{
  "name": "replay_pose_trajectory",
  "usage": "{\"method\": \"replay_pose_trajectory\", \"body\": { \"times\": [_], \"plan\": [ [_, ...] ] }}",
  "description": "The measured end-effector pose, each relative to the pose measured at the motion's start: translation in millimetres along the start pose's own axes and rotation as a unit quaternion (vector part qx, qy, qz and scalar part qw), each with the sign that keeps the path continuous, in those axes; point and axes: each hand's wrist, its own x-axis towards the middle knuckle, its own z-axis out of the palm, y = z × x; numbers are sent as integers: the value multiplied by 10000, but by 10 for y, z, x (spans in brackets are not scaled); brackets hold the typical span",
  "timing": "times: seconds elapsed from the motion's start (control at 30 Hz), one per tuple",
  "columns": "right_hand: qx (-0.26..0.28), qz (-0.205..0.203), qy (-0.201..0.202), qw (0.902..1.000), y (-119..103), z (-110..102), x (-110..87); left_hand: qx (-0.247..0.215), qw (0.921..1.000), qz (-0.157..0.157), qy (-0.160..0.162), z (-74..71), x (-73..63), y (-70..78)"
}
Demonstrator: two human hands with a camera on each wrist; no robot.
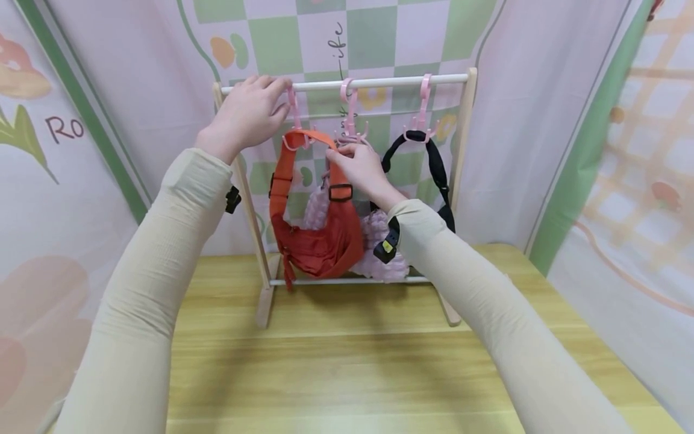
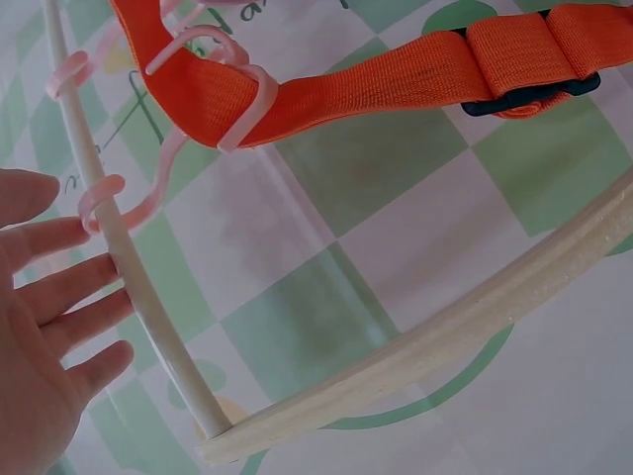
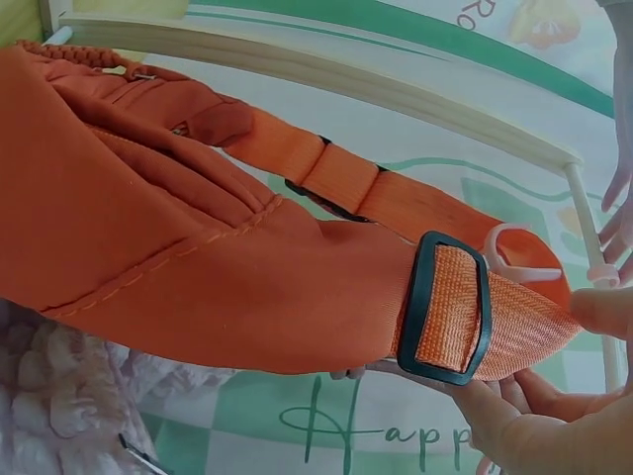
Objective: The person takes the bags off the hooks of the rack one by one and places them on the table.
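An orange-red crossbody bag (image 1: 320, 241) hangs by its orange strap (image 2: 386, 84) from a pink hook (image 1: 294, 111) on the rack's top rail. My right hand (image 1: 360, 172) pinches that strap above its black buckle (image 3: 445, 307), thumb on one side and fingers beneath. At the rail's left end, my left hand (image 1: 249, 111) touches the white rail (image 2: 143, 287) beside the pink hook; its fingers look fairly straight in the left wrist view. Part of the strap rests in the hook's curved prongs (image 2: 247, 99).
Behind the orange bag hangs a puffy pale pink bag (image 1: 382, 247), partly hidden. A black strap (image 1: 434, 160) hangs from the right hook (image 1: 425, 102). The wooden rack (image 1: 463, 138) stands on a wood-grain table (image 1: 347, 374) before a patterned curtain (image 1: 368, 42).
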Motion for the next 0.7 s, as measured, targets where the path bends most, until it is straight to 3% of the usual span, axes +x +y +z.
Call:
{"method": "replay_pose_trajectory", "body": {
  "times": [0.33, 0.7],
  "plan": [
    [105, 364, -120, 9992, -92, -8, 26, 16, 10000, -15, -70, 8, -6, -7],
    [192, 430, -190, 9987, -216, -54, 54, 46, 10000, -35, -46, -8, 5, -19]
  ]
}}
